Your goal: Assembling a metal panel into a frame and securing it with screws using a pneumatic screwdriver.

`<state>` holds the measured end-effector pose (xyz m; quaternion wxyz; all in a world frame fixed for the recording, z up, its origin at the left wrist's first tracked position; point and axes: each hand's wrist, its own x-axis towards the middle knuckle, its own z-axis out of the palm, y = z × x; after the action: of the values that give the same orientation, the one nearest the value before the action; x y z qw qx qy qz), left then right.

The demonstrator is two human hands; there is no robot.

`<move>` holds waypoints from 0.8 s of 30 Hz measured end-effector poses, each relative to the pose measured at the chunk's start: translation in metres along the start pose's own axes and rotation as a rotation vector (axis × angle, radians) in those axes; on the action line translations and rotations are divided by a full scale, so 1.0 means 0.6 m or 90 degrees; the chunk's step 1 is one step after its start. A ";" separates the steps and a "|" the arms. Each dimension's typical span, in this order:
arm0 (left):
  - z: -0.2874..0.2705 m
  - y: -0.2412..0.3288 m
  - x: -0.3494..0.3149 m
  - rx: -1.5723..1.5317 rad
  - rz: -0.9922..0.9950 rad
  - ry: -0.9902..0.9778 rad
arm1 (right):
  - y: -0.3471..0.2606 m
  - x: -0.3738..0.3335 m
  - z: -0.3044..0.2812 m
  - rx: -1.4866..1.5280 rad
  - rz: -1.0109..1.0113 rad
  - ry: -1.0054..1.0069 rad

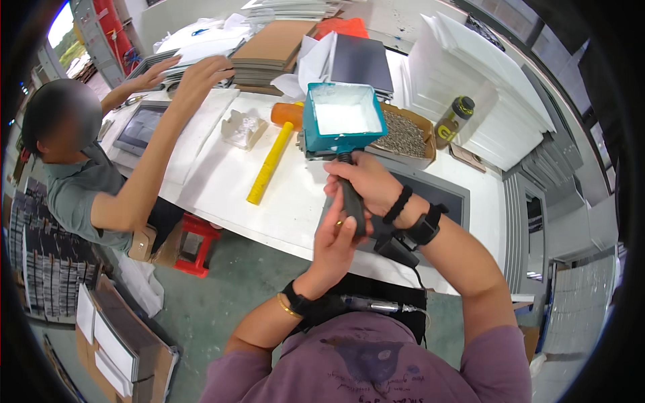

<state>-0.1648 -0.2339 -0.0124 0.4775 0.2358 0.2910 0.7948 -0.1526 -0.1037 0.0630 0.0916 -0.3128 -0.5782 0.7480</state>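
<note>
A tool with a teal square tray point(344, 142), white inside, and a black handle point(353, 205) is held up over the white table. My right hand point(368, 180) is closed around the handle's upper part, just below the tray. Lower down, my left hand point(336, 235) grips the same handle near its end. Beneath and beyond my right hand lies a dark framed panel point(440, 191) on the table. Just left of the tray, a mallet point(270, 163) with an orange head and yellow handle rests on the tabletop, beside a clear plastic container point(243, 129).
Behind the tray stands a cardboard box of small metal parts point(404, 134), with a bottle point(455, 122) beside it. White sheets point(480, 87) lean at the right. A co-worker point(87, 168) reaches over the table's left side. A silver pen-shaped tool point(371, 304) lies near my lap.
</note>
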 end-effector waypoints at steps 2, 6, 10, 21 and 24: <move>0.015 -0.019 0.013 0.047 -0.007 -0.039 | -0.003 0.003 -0.028 -0.006 -0.002 0.027; -0.015 -0.031 0.038 0.434 0.091 -0.136 | -0.014 -0.027 -0.093 -0.125 0.019 0.086; -0.078 0.004 0.057 0.534 0.075 -0.044 | -0.007 -0.055 -0.189 -0.318 0.011 0.106; -0.153 -0.054 0.114 1.069 0.189 0.011 | 0.020 0.009 -0.259 -0.637 -0.145 -0.049; -0.147 -0.067 0.109 1.106 0.187 -0.013 | 0.059 0.053 -0.283 -0.718 -0.262 -0.054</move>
<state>-0.2257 -0.1814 -0.0973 0.0250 0.5578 0.7551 0.3436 -0.0719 0.0381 -0.0042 0.0313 -0.1651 -0.9376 0.3046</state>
